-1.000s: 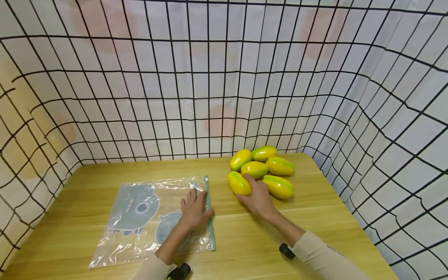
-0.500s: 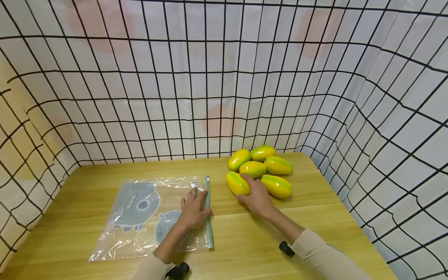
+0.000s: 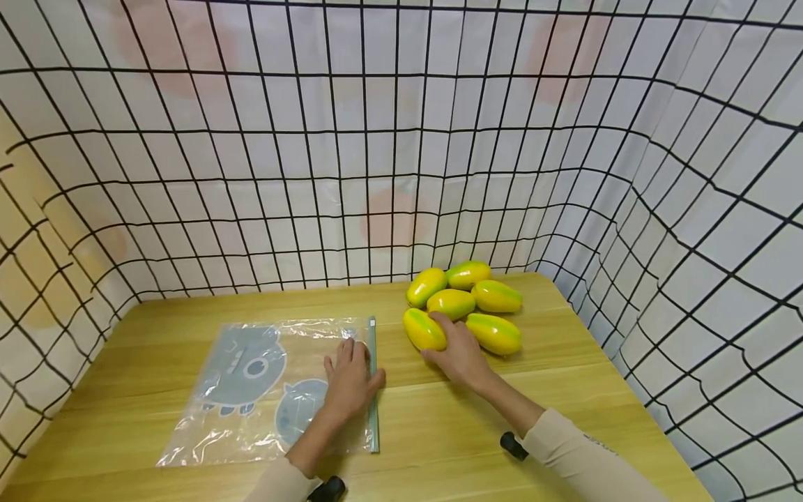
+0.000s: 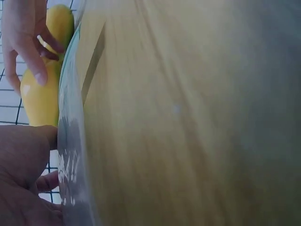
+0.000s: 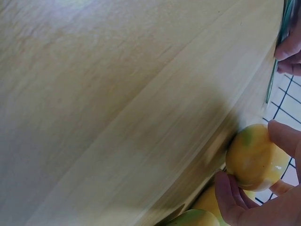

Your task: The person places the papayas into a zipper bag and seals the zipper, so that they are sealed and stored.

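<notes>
A clear zip bag point(image 3: 247, 373) printed with blue-grey cartoon animals lies flat on the table's left half. My left hand point(image 3: 348, 387) rests on it near the teal zip strip point(image 3: 374, 418), thumb stretched across the strip. In the left wrist view the thumb point(image 4: 49, 134) meets the bag's edge. My right hand point(image 3: 461, 355) grips the nearest left mango point(image 3: 422, 330), yellow with a green streak, at the front of a cluster. The right wrist view shows fingers and thumb around that mango point(image 5: 256, 155); its far side is hidden.
Several more mangoes lie close by, one mango point(image 3: 494, 335) right beside my right hand and another mango point(image 3: 452, 304) behind it. Black wire mesh point(image 3: 370, 174) in front of pale cloth encloses the back and sides of the wooden table point(image 3: 439, 446).
My left hand and the bag's zip edge have shifted slightly right, and the left index finger is more bent. My right hand stays on the same mango. The head view has drifted a little.
</notes>
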The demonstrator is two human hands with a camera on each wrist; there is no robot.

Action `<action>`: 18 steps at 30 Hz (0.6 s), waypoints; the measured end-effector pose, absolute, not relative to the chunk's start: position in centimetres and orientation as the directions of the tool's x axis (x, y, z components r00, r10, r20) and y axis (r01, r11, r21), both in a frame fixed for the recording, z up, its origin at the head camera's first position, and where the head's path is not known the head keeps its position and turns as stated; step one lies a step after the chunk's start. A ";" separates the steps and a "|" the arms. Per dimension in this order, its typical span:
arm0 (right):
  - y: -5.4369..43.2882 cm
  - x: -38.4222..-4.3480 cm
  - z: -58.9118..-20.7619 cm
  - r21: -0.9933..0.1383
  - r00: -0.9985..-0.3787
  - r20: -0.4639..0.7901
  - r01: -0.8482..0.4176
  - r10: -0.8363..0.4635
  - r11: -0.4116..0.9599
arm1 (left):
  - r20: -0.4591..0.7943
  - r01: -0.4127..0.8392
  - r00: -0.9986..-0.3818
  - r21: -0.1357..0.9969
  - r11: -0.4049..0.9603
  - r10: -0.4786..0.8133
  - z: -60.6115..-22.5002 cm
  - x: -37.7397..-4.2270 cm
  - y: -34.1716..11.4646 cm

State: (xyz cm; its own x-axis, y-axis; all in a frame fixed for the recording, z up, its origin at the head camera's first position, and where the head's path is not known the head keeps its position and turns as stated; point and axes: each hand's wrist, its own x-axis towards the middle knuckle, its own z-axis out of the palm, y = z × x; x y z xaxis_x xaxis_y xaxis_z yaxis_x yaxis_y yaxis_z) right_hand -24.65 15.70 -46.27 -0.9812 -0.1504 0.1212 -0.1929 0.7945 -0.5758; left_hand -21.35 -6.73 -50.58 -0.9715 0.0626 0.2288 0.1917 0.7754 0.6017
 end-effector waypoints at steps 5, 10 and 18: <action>15.7 -24.6 -46.2 -0.575 -0.981 0.121 -0.193 -0.150 0.795 | 0.268 0.204 -0.962 0.565 0.799 0.056 -50.2 -21.2 -6.5; 15.8 -24.8 -46.2 -0.577 -0.981 0.126 -0.196 -0.151 0.793 | 0.297 0.219 -0.953 0.532 0.818 0.062 -50.1 -21.3 -6.4; 15.8 -24.9 -46.7 -0.582 -0.981 0.125 -0.191 -0.146 0.791 | 0.298 0.225 -0.953 0.575 0.786 0.055 -50.3 -21.4 -6.4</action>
